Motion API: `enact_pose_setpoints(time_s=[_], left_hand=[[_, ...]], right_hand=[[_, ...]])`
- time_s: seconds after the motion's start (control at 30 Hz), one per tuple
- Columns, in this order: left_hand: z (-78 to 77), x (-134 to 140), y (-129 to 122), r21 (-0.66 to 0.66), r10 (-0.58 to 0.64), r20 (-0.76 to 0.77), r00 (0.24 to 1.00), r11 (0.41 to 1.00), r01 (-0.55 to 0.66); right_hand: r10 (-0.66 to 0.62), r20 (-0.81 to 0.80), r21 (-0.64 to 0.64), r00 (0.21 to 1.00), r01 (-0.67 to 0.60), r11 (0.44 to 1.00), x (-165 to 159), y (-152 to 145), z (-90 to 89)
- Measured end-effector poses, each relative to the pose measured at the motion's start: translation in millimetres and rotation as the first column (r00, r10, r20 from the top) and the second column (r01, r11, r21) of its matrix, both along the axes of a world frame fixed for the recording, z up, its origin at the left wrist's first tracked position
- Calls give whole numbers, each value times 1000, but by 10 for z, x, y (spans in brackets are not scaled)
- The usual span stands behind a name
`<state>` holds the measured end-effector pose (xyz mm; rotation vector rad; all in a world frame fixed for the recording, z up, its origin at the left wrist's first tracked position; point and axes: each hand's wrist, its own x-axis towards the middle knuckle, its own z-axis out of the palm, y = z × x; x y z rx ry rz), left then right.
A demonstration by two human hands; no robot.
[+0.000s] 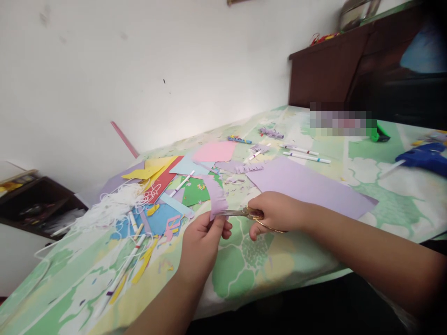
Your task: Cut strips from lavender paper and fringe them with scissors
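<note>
My left hand pinches the lower end of a lilac paper strip, whose right edge is cut into a fringe. In my right hand is a pair of scissors with gold-coloured handles. The blades point left and meet the strip's fringed edge just above my left fingertips. How far apart the blades stand is hard to make out. Beyond the scissors, a large lilac paper sheet lies flat on the table. Another fringed lilac strip rests behind the one I hold.
A patterned cloth covers the table. Coloured papers, tangled white string and several markers lie about. A blue glue gun sits at the right. White wall behind, dark cabinet at back right.
</note>
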<state>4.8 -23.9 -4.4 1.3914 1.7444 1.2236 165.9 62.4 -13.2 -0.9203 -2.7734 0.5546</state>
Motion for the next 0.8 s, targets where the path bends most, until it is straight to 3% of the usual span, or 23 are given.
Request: enact_pose_setpoints(time_s=[0.37,0.8], left_hand=[[19,2,-10,-20,2,-8,1000,1000,-2],[-44,-48,8,-30,-83,190,978,995,90]], right_hand=[[-31,-5,15,999,31,999,-13,1,9],[-68,-2,84,998,68,994,16,23,29]])
